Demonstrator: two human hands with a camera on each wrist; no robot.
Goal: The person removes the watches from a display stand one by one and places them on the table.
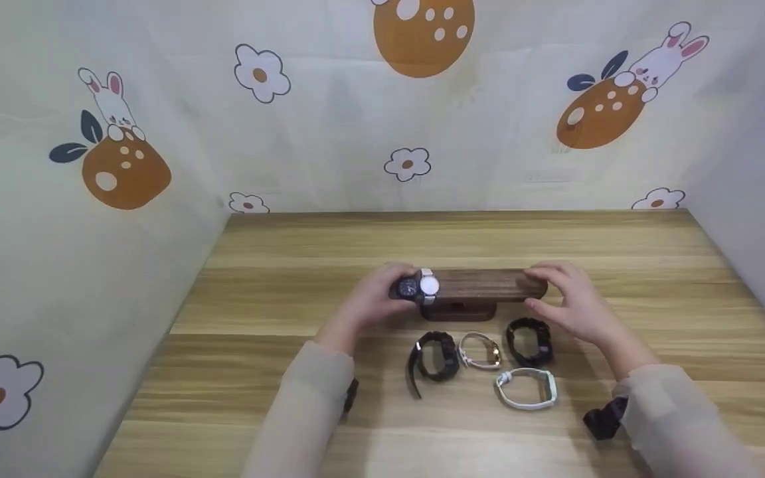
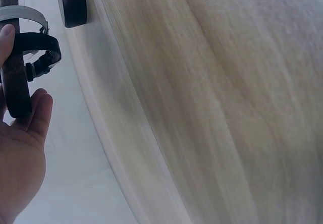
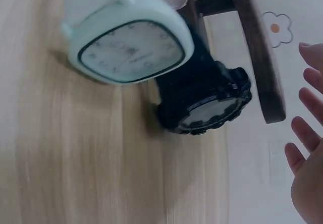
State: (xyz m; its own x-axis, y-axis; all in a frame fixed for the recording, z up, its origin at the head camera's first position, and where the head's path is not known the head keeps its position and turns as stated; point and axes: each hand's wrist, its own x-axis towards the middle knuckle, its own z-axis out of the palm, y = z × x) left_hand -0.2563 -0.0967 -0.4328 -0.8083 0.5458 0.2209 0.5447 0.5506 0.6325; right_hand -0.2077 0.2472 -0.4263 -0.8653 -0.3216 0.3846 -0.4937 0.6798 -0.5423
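Note:
A dark wooden watch stand has a black-strapped watch and a white-strapped watch side by side at its left end. My left hand grips that end, thumb on one side of the bar and fingers on the other, beside the black watch. At the opposite end, my right hand is spread around the bar; the right wrist view shows a gap between its fingers and the wood. In front of the stand's base lie a black watch and a chunky black watch.
Between the black watches lies a slim watch with a pale band. Nearer me rests a mint-green watch. The wooden table meets a printed cloth wall at the back and sides.

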